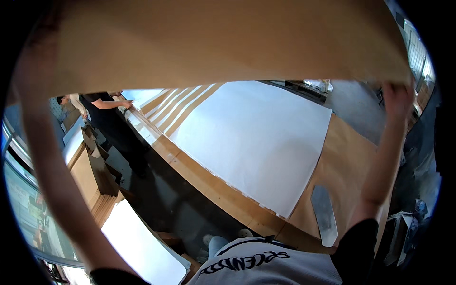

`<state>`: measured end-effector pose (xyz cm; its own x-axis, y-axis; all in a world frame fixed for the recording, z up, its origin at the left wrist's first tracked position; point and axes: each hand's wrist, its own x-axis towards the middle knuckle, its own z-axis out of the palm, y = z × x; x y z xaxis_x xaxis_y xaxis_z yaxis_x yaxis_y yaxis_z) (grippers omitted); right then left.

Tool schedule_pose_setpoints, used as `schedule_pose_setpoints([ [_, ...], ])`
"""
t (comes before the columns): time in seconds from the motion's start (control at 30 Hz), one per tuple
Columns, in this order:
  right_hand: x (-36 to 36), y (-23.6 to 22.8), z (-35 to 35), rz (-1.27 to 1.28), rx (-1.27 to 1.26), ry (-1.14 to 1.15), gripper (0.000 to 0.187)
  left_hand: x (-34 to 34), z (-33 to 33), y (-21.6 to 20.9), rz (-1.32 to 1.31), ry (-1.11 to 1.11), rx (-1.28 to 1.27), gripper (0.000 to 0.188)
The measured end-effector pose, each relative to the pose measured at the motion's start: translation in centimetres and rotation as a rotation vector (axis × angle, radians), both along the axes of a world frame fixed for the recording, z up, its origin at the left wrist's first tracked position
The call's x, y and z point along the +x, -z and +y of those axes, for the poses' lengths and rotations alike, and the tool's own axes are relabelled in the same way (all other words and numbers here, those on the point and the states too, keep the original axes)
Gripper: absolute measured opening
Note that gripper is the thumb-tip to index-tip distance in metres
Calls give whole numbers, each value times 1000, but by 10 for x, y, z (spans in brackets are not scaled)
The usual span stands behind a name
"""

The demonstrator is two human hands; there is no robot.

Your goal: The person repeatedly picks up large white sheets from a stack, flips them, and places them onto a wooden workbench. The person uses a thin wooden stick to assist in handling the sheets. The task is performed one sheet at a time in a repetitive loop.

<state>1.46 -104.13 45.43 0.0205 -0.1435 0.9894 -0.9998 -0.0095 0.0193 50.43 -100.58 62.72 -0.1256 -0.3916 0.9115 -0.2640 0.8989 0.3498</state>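
Note:
A large brown sheet of paper or board [228,42] is raised in front of me and fills the upper part of the view. My left hand [34,71], dim and blurred, grips its left edge. At the lower right corner, my right hand [398,99] is closed on the same sheet. Below it, a wide white sheet [256,137] lies on a long table [218,192]. Brown and white strips [183,107] alternate at the white sheet's far left. A flat grey metal plate [324,216] rests on brown paper [344,166] near my right forearm.
Across the table's left side, a person in dark clothes [111,118] reaches toward its far end. Near my left forearm, a stack of white sheets [142,242] stands beside brown boards [84,173]. A box with crumpled plastic [401,232] sits at the right.

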Motion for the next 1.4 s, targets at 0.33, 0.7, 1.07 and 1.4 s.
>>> schedule_pose_setpoints([
  [0.33,128,199,110,-1666,72,-328,31,27,-207,300,674,467,1059,41],
  [0.7,232,396,111,-2077,-149,-160,37,36,-282,591,579,546,1689,45],
  [1.07,252,413,96,-2125,-72,-175,41,56,-278,590,549,467,1719,45],
  [1.4,247,417,99,-2091,-84,-245,40,62,-281,611,491,385,1684,42],
])
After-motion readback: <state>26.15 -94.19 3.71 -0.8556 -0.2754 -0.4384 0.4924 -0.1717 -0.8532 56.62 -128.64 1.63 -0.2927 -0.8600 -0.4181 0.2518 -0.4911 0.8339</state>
